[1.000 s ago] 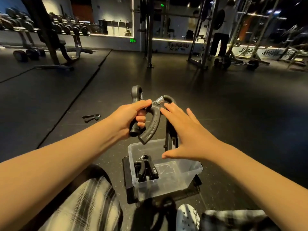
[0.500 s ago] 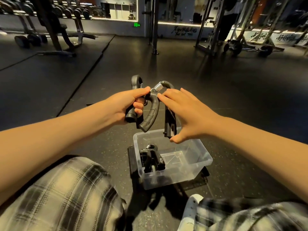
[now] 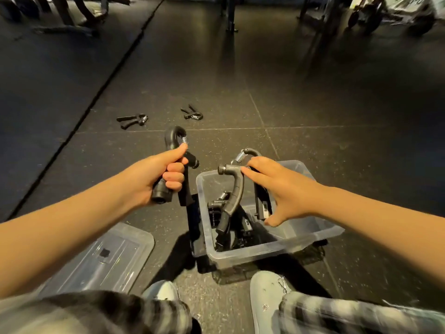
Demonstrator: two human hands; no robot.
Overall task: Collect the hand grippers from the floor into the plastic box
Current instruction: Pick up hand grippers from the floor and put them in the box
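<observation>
Two grippers [image 3: 134, 120] are lying on the floor [image 3: 313, 104] beyond the plastic box [image 3: 277, 249]. The left hand [image 3: 154, 174] is squeezing a black gripper [image 3: 178, 165] beside the box, while the right hand [image 3: 279, 189], fingers spread, is holding another gripper [image 3: 232, 189] over the box.

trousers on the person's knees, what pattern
Grey-and-white plaid trousers, dark checks, seen in the head view.

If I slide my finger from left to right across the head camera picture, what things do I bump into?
Clear lid on the floor → left hand squeezing a hand gripper → plastic box → right hand lowering another hand gripper into the box.
</observation>
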